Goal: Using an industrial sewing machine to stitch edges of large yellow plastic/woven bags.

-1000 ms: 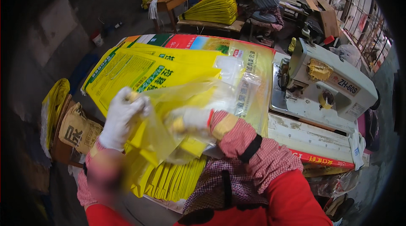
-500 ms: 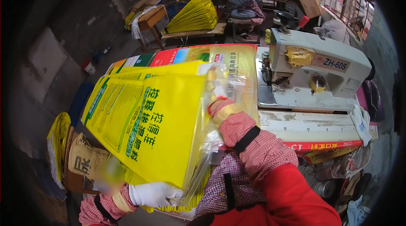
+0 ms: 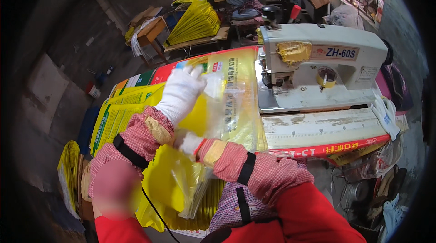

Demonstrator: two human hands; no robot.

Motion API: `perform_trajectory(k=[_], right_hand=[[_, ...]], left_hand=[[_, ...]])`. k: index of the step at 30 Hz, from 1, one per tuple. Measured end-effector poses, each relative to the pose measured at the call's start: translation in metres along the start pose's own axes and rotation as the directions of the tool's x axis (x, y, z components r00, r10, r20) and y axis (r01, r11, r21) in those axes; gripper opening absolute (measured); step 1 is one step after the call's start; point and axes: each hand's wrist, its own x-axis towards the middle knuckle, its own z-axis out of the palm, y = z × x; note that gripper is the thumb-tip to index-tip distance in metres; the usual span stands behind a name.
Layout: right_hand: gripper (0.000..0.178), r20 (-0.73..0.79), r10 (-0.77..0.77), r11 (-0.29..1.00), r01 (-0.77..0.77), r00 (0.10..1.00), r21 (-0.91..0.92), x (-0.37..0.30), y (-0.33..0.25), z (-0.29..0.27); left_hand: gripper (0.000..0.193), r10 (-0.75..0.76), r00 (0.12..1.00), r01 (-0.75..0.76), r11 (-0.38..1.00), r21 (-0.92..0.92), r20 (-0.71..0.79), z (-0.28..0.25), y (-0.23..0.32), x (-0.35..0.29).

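Head view, worker at a sewing station. The left hand [image 3: 181, 92], in a white glove, lay at centre frame, reaching up and away over the clear plastic liner [image 3: 222, 106]. Its fingers [image 3: 193, 72] were roughly together and extended, resting on or just above the liner's upper edge; a true pinch could not be confirmed. The right hand [image 3: 190, 143], also gloved in white, sat lower and slightly left of centre, mostly buried in the folds of the liner. Whether its fingers were curled on the film or merely pressed against it could not be told.

The liner lay on the stack of yellow woven bags [image 3: 118, 116] spread across the tabletop [image 3: 318, 127]. Its long axis ran from the lower centre of the frame up toward the sewing machine [image 3: 318, 61], so the left hand was nearer the far end and the right hand nearer the near end. The liner's lower end trailed over the tabletop edge at bottom centre.

Transparent film made the liner's edges hard to trace. A blurred patch covered the lower left. Another person sat at the top centre of the frame, beside further piled yellow bags [image 3: 195, 22].
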Motion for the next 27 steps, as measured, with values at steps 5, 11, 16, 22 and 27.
perform_trajectory(k=[5, 11, 16, 22, 27], right_hand=[[0.087, 0.148, 0.347, 0.518, -0.321, 0.926, 0.793, -0.023, 0.002, 0.015], [0.086, 0.460, 0.373, 0.126, -0.535, 0.806, 0.835, -0.019, -0.003, -0.019], [0.075, 0.417, 0.522, 0.129, -0.552, 0.744, 0.824, -0.020, 0.023, -0.027], [0.039, 0.127, -0.350, 0.914, 0.309, 0.928, 0.265, -0.033, -0.035, -0.008], [0.019, 0.137, -0.103, 0.905, 0.035, 0.985, 0.424, -0.184, -0.020, -0.009]], left_hand=[[0.013, 0.105, 0.810, 0.310, 0.759, -0.573, 0.576, 0.020, 0.013, 0.002], [0.025, -0.333, 0.938, 0.307, 0.663, -0.683, 0.099, 0.057, -0.058, -0.028], [0.016, -0.204, 0.958, 0.187, 0.977, 0.099, 0.200, 0.020, -0.062, 0.011], [0.012, 0.132, 0.911, 0.075, 0.879, 0.472, -0.391, -0.017, -0.073, 0.092], [0.013, -0.157, 0.962, 0.220, 0.930, 0.296, -0.223, -0.028, -0.031, 0.140]])
